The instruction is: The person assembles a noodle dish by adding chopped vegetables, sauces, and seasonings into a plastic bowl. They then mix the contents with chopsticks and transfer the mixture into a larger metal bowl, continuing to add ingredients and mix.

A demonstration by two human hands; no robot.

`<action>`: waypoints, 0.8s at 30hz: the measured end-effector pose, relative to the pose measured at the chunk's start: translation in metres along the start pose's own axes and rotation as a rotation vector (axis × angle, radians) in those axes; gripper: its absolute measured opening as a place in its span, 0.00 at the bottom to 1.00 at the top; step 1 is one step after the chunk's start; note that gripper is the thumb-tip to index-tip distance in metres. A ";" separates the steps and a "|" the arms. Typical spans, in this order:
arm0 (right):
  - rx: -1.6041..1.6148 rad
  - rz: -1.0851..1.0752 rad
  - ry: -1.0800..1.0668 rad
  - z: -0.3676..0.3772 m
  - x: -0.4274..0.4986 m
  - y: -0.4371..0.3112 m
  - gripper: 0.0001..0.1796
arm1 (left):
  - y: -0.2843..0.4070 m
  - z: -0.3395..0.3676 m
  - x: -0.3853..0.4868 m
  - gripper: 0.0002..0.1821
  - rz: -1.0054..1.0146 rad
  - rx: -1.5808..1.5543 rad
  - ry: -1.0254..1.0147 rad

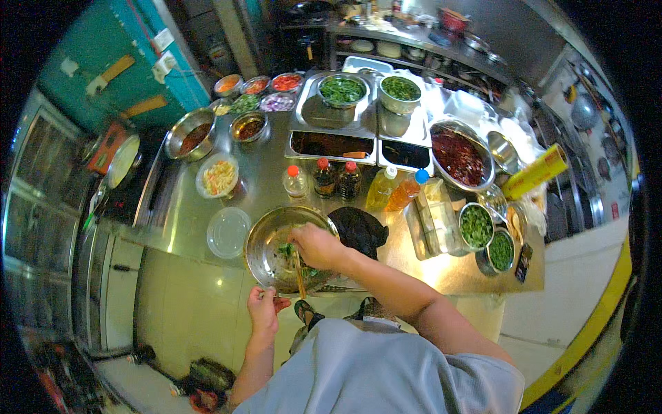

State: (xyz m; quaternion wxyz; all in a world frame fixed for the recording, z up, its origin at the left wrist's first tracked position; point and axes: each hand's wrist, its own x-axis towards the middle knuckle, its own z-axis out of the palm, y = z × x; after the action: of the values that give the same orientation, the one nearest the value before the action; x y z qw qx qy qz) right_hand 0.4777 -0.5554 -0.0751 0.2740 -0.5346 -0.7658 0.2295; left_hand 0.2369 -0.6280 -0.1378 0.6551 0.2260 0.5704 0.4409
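A stainless steel mixing bowl (pixel 264 253) stands at the near edge of the metal table, with dark residue and some green leaves (pixel 285 250) inside. My left hand (pixel 265 309) is at its near left rim, thumb and fingers pinched there. Over the middle of the bowl, my right hand (pixel 316 246) points down with its fingers drawn together. Wooden chopsticks (pixel 300 279) run from beneath those fingers across the near rim. What the right fingers grip is hidden. Left of the bowl lies a round clear plastic lid (pixel 229 233); a black cloth or bag (pixel 359 230) sits to its right.
Behind the bowl stand sauce bottles (pixel 323 178) and an orange bottle (pixel 406 190). A tub of shredded vegetables (pixel 219 177) is at left. Bowls of chopped greens (pixel 476 226), a red chilli sauce basin (pixel 460 155) and a yellow wrap roll (pixel 535 172) stand at right.
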 end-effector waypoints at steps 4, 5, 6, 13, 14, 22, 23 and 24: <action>0.103 0.174 0.102 0.019 -0.012 -0.014 0.17 | -0.005 -0.023 0.031 0.06 -0.072 0.059 -0.150; 0.100 0.269 0.134 0.023 -0.017 -0.017 0.18 | -0.004 -0.027 0.033 0.07 -0.131 0.095 -0.189; 0.061 0.229 0.202 0.026 -0.023 -0.020 0.18 | -0.002 -0.028 0.034 0.08 -0.187 0.114 -0.242; 0.497 0.515 0.819 0.012 -0.081 0.025 0.08 | 0.052 -0.001 0.009 0.22 0.454 0.573 -0.179; 0.697 0.669 0.946 0.004 -0.090 0.046 0.07 | 0.051 0.025 0.011 0.23 0.504 0.547 -0.321; 0.122 0.533 1.194 -0.081 -0.089 0.179 0.29 | -0.055 0.339 0.109 0.43 0.769 0.841 -0.532; 0.171 0.582 1.136 -0.089 -0.089 0.184 0.28 | -0.063 0.358 0.120 0.42 0.724 0.785 -0.533; 0.220 0.608 1.078 -0.094 -0.091 0.186 0.27 | -0.069 0.368 0.126 0.42 0.591 0.769 -0.540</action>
State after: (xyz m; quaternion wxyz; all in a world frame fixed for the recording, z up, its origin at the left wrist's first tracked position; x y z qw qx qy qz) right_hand 0.6947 -0.5755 -0.1408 0.5975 -0.7376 -0.3059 0.0730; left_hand 0.6024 -0.4813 -0.1710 0.4970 0.7041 0.4144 0.2924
